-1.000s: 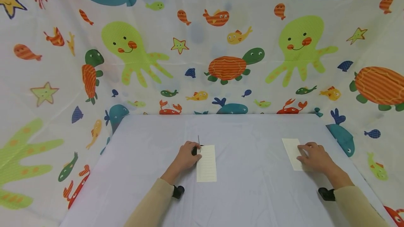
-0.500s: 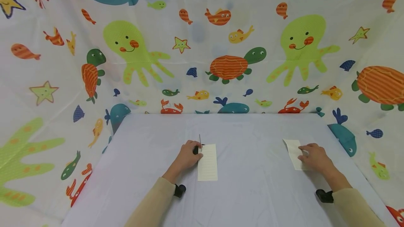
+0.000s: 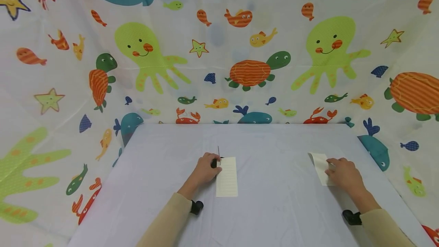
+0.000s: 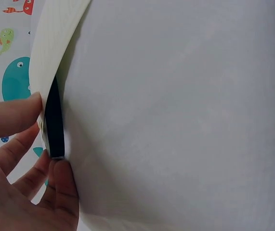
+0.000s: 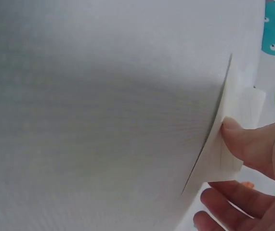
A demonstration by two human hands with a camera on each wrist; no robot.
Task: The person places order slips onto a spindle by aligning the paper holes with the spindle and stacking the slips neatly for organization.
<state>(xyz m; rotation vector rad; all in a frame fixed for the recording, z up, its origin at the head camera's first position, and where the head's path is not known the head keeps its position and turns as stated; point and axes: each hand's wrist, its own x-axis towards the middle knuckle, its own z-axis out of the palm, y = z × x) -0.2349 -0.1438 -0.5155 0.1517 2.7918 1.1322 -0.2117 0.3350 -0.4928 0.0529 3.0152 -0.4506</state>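
Observation:
My left hand (image 3: 204, 169) pinches the upper left corner of a cream lined paper (image 3: 226, 178) near the table's middle. A flat black piece (image 4: 55, 122) lies against the paper's underside in the left wrist view; its kind is unclear. A thin dark upright line (image 3: 218, 153) rises beside those fingertips. Farther right, my right hand (image 3: 345, 174) grips the right side of a second cream paper (image 3: 321, 166), whose far left corner curls up. In the right wrist view the thumb presses on this bent paper (image 5: 224, 154), with the other fingers behind it.
Both papers are over a white-covered table (image 3: 271, 209). A curtain (image 3: 212, 64) printed with sea animals hangs behind the table and along both sides. Black wrist mounts (image 3: 197, 207) stick out by the sleeves (image 3: 164, 222).
The right paper's far left corner has curled up from lying flat, and the right hand has shifted slightly. The left hand keeps its hold. The whole head view has drifted a little.

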